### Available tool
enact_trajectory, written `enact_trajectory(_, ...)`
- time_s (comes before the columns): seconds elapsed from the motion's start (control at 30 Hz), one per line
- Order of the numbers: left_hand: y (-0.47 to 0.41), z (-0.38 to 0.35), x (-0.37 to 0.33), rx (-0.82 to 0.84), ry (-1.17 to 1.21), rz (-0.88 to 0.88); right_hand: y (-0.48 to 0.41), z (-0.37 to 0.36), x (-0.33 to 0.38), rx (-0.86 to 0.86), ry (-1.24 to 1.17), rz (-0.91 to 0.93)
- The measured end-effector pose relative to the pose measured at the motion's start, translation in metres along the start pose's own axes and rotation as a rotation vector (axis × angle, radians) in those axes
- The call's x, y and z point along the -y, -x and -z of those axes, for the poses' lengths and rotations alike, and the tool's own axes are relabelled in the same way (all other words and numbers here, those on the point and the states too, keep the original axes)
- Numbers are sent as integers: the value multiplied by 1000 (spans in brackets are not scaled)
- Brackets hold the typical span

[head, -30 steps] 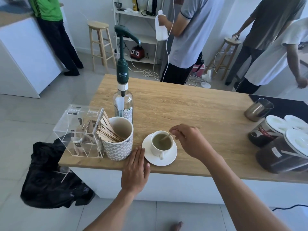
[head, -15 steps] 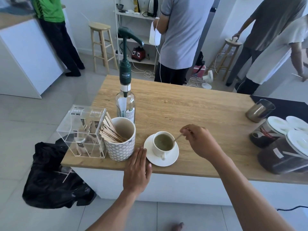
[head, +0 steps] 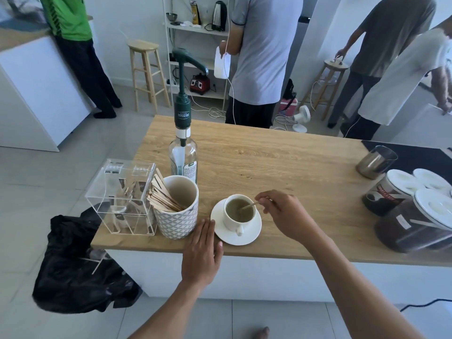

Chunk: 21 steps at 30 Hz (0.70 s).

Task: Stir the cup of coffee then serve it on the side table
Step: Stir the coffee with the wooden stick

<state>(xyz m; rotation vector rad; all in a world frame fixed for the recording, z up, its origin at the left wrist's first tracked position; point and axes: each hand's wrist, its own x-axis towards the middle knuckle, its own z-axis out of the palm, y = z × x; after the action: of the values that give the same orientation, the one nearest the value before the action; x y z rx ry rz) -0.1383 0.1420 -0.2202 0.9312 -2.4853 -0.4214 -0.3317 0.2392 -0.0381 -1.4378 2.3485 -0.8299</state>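
The right hand (head: 285,214) pinches a wooden stir stick (head: 248,206) between its fingertips, the stick's far end dipped in the coffee cup (head: 238,212) just left of that hand. The cup sits on a white saucer (head: 254,230) on the counter (head: 281,162). The left hand (head: 203,250) lies flat, fingers together and holding nothing, just beside the saucer's left rim.

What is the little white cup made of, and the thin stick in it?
The small white cup looks like glazed ceramic: smooth, glossy, thick-rimmed. The thin pale stirring stick in the right hand looks like bare wood, matt and tan like the sticks in the patterned holder.
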Motion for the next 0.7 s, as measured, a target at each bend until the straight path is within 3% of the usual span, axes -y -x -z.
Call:
enact_trajectory(0.1, -1, 4, -1, 28, 7, 14, 9, 2, -1, 48, -12, -40)
enact_trajectory(0.3, -2, 10, 1, 97, 15, 47, 14, 23, 5, -100, -30, -40)
enact_trajectory(0.5, -3, 20, -3, 188, 57, 66, 30, 17, 10, -81, 24, -1)
enact_trajectory(0.7, -6, 39, -13, 282, 117, 77, 33, 33, 23, -231, 66, 107)
